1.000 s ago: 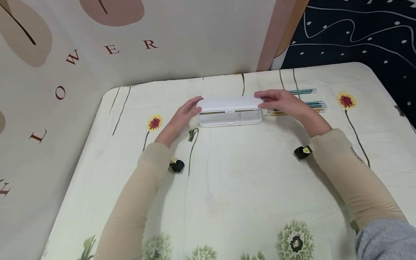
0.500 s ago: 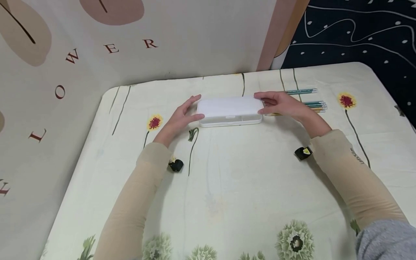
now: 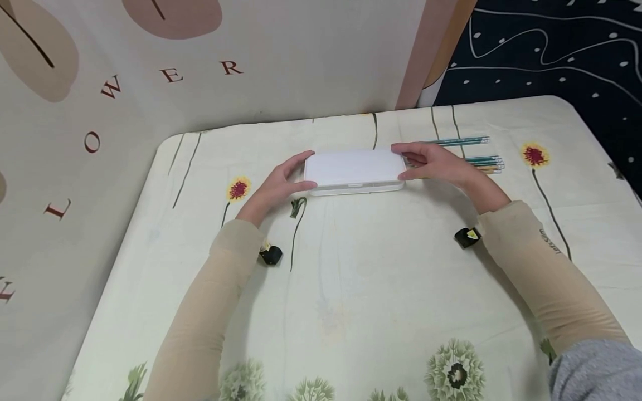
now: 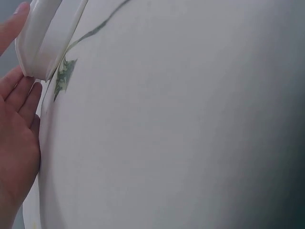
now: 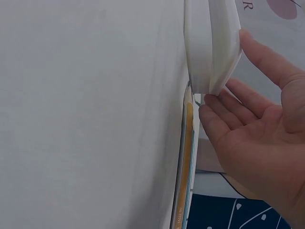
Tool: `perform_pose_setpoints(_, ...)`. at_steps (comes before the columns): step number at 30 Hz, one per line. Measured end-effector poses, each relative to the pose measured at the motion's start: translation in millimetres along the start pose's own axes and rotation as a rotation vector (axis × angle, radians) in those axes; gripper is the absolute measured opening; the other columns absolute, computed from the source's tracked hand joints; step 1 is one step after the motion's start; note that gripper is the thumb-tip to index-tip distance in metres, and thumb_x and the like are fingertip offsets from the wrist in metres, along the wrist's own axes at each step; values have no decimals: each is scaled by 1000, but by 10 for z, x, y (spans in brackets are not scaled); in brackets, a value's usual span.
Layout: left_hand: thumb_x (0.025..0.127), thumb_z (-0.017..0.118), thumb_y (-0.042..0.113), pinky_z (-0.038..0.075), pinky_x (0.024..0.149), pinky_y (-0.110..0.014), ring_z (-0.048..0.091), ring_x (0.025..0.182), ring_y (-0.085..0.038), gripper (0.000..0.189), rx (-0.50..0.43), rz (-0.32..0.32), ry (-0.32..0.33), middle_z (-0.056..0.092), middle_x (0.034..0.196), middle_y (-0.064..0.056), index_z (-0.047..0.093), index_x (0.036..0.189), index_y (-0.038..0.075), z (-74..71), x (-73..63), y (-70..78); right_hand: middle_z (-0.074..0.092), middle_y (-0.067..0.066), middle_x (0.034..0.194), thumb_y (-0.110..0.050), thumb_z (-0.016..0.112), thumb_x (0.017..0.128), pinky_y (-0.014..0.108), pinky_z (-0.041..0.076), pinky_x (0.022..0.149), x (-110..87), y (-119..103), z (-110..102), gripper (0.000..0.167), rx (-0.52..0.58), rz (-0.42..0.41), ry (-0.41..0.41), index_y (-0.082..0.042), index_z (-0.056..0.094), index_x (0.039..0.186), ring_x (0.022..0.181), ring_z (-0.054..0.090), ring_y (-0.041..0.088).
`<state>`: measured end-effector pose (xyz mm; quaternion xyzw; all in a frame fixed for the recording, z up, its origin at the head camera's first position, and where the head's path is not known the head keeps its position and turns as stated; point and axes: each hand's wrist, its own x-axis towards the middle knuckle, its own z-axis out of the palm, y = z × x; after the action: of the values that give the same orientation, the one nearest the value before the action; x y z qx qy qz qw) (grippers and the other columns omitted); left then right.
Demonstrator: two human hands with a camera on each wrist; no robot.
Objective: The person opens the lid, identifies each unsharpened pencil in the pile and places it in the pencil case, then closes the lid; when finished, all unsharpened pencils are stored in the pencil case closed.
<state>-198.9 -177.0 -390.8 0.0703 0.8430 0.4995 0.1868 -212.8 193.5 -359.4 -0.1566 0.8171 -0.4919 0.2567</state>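
Note:
A white plastic pencil case [image 3: 353, 167] lies lengthwise near the back of the table, its lid lowered almost flat. A thin gap still shows between lid and base in the right wrist view. My left hand [image 3: 273, 189] holds the case's left end, thumb at the front corner and fingers toward the back. At the opposite end my right hand [image 3: 443, 165] holds it the same way, thumb on the lid's edge and fingertips against the end. Several pencils [image 3: 484, 161], teal and yellow, lie beside and partly behind the right hand. What is inside the case is hidden.
Teal pencils [image 3: 466, 141] lie apart, farther back. The table has a pale flower-print cloth [image 3: 341, 289]. A lettered wall hanging [image 3: 311, 67] rises behind it, and a dark patterned cloth [image 3: 546, 50] is at the back right. Black wrist cameras [image 3: 271, 255] sit below the forearms.
The pencil case's lid has swung down toward the front, covering the inside compartments seen earlier. My left thumb has moved down to the front corner; the right hand has lowered slightly with the lid.

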Motion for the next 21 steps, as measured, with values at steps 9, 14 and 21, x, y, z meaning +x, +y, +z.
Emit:
perform_pose_setpoints(9,85,79,36,11,128,-41,12,156,-9,82,49,-1,-2,25,165,14,34,154,40,10,-4,-4,31,12,163,-5,72,89,40,25,124,10,4,5,74,-21,-5,-3,-3,36,153,153,25,26)
perform_pose_setpoints(14,85,80,35,10,128,-42,12,156,-10,84,67,-2,1,24,165,13,33,154,39,18,9,-18,30,11,164,-6,73,89,42,24,124,10,3,6,76,-42,1,-8,-4,34,154,153,24,26)
perform_pose_setpoints(21,84,80,34,8,128,-46,13,156,-14,85,108,-5,18,25,165,10,33,154,38,33,18,-30,27,11,165,-6,73,89,42,23,125,15,-1,11,78,-45,3,-21,-4,32,155,154,21,26)
